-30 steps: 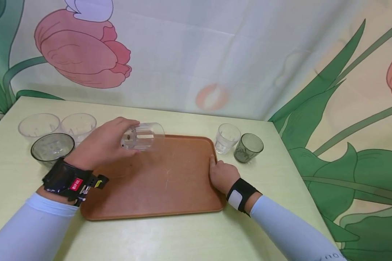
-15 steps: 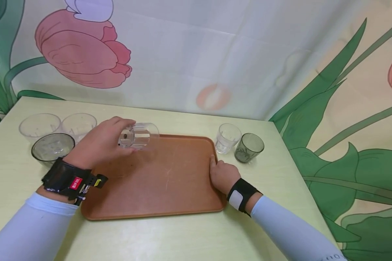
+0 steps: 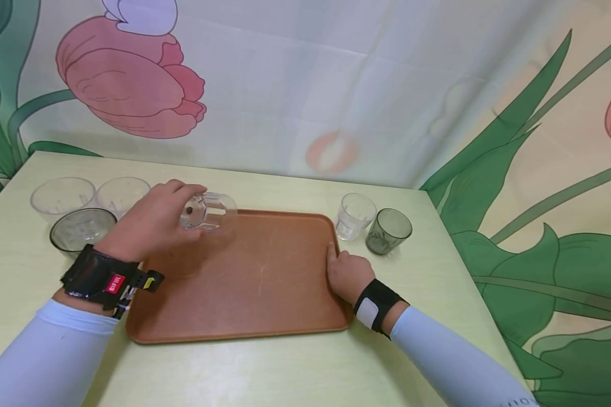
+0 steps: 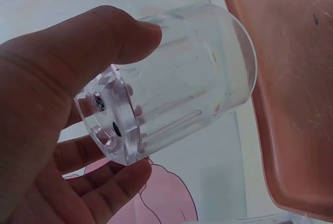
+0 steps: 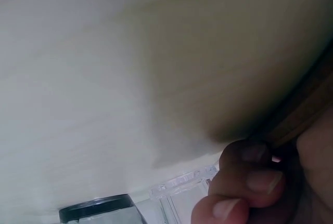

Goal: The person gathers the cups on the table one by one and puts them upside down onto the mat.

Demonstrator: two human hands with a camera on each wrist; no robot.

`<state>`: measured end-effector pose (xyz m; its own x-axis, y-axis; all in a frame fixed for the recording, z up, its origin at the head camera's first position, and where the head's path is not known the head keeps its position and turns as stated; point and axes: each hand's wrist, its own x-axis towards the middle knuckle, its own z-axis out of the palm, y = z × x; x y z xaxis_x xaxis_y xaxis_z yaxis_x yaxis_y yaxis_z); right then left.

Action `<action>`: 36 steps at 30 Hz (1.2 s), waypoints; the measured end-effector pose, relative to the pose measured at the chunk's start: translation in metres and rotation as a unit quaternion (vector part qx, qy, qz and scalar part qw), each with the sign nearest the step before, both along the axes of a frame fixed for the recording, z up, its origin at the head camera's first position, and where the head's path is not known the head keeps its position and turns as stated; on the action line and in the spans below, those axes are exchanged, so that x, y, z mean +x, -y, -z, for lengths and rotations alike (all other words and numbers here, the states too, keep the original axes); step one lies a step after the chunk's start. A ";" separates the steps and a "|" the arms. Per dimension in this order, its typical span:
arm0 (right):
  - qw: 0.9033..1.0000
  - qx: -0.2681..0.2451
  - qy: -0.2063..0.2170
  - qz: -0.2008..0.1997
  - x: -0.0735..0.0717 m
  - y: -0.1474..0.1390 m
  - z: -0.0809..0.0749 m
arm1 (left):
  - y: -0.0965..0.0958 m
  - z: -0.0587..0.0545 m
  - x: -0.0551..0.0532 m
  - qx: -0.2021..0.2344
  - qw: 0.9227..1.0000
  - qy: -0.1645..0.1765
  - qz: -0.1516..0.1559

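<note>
My left hand (image 3: 153, 220) grips a clear tumbler (image 3: 219, 212) near its base, thumb on one side and fingers on the other. The tumbler lies tipped on its side in the air, its mouth toward the right, over the back left of the brown tray (image 3: 265, 282). In the left wrist view, dark spots show on the base of the tumbler (image 4: 192, 73). My right hand (image 3: 350, 274) holds the tray's right edge, thumb along the rim. The right wrist view has the curled fingers (image 5: 250, 182) at the tray's edge (image 5: 307, 104).
On the left of the table (image 3: 209, 373) stand two clear glasses (image 3: 63, 195) (image 3: 124, 195) and a smoky grey glass (image 3: 83, 229). Right of the tray are another clear glass (image 3: 355, 216) and a smoky glass (image 3: 388, 230). A printed curtain (image 3: 265, 90) hangs behind the table.
My left hand has moved a little to the left with the tumbler, still tipped on its side. The right hand and the tray have stayed in place.
</note>
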<state>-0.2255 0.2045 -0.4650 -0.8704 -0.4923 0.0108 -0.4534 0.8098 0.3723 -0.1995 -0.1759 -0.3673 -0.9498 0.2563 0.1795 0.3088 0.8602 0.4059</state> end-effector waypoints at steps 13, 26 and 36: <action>1.000 0.010 -0.004 0.002 0.000 0.000 0.000 | 0.004 0.001 -0.001 -0.015 1.000 -0.009 -0.004; 0.999 0.025 -0.027 -0.008 0.003 0.002 -0.002 | 0.007 0.005 -0.002 -0.027 1.000 0.000 -0.016; 0.999 0.032 -0.034 -0.009 0.008 0.006 -0.011 | 0.009 0.008 -0.005 -0.031 0.999 0.007 -0.021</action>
<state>-0.2171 0.1982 -0.4543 -0.8594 -0.5099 0.0370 -0.4402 0.7749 0.4537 -0.2042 -0.1853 -0.3754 -0.9622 0.2265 0.1512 0.2668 0.8955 0.3563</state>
